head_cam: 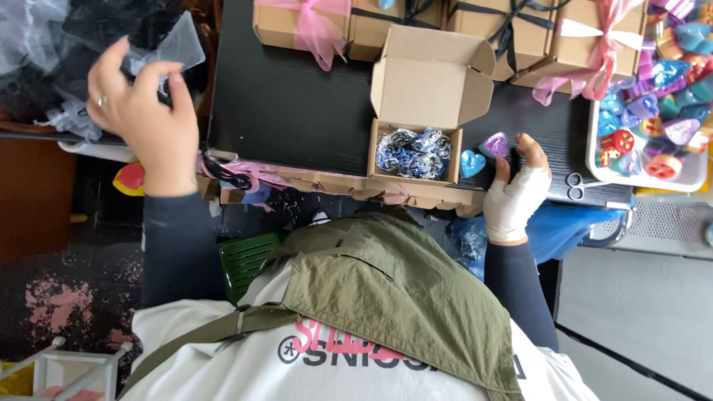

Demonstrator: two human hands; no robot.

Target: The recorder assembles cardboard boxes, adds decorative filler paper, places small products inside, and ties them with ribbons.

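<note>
Bare black tabletop (290, 104) lay open in the upper centre-left of the frame, wide enough for a hand to cross. Along the top edge a row of ribboned boxes (445, 22) blocked passage. The open carton (420, 122), flap raised, stood centre. Right of it, only a narrow strip of table ran to the white tray (646, 178); the right hand (516, 193), two heart shapes (483, 154) and scissors (573, 186) crowded it.
</note>
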